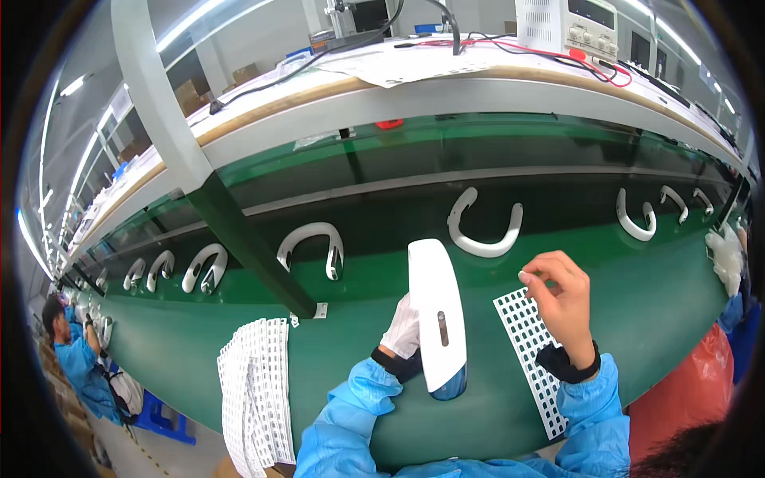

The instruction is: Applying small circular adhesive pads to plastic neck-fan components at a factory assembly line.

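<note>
My left hand (402, 328), in a white glove, grips a white curved device (434, 295) from its left side, above the green worktable. The device stands lengthwise, with a small grey oval slot and a shiny dark lower end. My right hand (560, 296) is bare and raised to the right of the device, apart from it. Its thumb and index finger are pinched; anything between them is too small to make out. Beneath and beside that hand lies a white sheet of small dark labels (527, 334), partly covered by my wrist.
Several similar white U-shaped devices (486, 243) stand along the table's back. A stack of label sheets (259, 390) lies at the left, near a green post (247, 239). Overhead, a shelf (478, 84) carries a power supply (567, 28). Another person (80, 358) sits far left.
</note>
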The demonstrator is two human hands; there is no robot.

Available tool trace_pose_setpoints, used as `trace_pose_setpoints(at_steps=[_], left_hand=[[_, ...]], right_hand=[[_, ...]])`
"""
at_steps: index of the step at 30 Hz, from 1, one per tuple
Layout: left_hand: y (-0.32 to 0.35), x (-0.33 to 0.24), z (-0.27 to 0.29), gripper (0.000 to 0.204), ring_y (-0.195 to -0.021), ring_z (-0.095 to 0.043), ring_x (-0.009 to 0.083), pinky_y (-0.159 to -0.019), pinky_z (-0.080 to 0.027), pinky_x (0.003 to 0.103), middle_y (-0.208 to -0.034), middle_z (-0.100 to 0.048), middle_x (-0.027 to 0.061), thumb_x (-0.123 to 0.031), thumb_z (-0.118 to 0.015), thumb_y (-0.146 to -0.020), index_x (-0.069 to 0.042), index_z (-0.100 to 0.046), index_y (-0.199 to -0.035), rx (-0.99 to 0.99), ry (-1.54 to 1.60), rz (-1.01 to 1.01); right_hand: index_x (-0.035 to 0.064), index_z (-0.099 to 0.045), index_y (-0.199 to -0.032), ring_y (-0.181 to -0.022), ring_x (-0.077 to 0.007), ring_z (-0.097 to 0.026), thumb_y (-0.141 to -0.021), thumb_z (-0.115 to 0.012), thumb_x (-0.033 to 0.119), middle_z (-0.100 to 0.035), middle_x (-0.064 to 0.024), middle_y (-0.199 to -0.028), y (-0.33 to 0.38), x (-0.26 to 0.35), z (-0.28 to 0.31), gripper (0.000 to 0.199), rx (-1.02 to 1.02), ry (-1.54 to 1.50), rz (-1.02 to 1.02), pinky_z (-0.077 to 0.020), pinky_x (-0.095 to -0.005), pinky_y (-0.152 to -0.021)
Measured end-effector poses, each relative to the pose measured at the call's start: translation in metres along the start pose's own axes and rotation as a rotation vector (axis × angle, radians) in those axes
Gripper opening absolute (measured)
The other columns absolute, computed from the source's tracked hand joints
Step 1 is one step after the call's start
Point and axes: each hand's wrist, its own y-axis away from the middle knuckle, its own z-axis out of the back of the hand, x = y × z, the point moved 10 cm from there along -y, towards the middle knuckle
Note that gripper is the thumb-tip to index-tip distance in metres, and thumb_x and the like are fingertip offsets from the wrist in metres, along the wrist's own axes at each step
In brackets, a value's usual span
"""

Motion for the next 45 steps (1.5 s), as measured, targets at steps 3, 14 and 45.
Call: trace_pose_setpoints(at_steps=[3, 14, 45], left_hand=[[0.007, -0.013, 0.000, 0.029, -0.082, -0.063, 0.0174, -0.073, -0.056, 0.033, -0.093, -0.062, 0.0066, -0.026, -0.063, -0.094, -0.002, -0.058, -0.111, -0.033, -0.129, 0.020], [0.005, -0.046, -0.020, 0.028, -0.072, -0.067, 0.0169, -0.054, -0.054, 0.028, -0.087, -0.066, 0.0083, -0.024, -0.063, -0.092, -0.002, -0.060, -0.110, -0.009, -0.345, -0.052], [0.005, -0.009, -0.003, 0.029, -0.079, -0.066, 0.0296, -0.068, -0.052, 0.037, -0.091, -0.068, 0.0134, -0.026, -0.067, -0.090, -0.003, -0.063, -0.106, -0.020, -0.236, -0.021]], right_hand=[[0.0009, -0.071, -0.091, -0.072, -0.0136, -0.066, -0.079, -0.073, -0.003, -0.063, -0.0098, -0.098, 0.003, 0.070, -0.016, 0.012, 0.066, 0.007, 0.132, -0.0530, -0.0227, -0.053], [-0.0044, -0.070, -0.093, -0.071, -0.0090, -0.063, -0.084, -0.072, -0.002, -0.061, -0.0087, -0.100, 0.014, 0.078, -0.084, 0.009, 0.375, -0.337, -0.006, -0.0498, -0.0197, -0.056], [-0.0049, -0.069, -0.089, -0.067, -0.0088, -0.062, -0.082, -0.071, -0.006, -0.060, -0.0096, -0.097, 0.023, 0.069, -0.090, 0.007, 0.345, -0.395, 0.006, -0.0478, -0.0204, -0.054]])
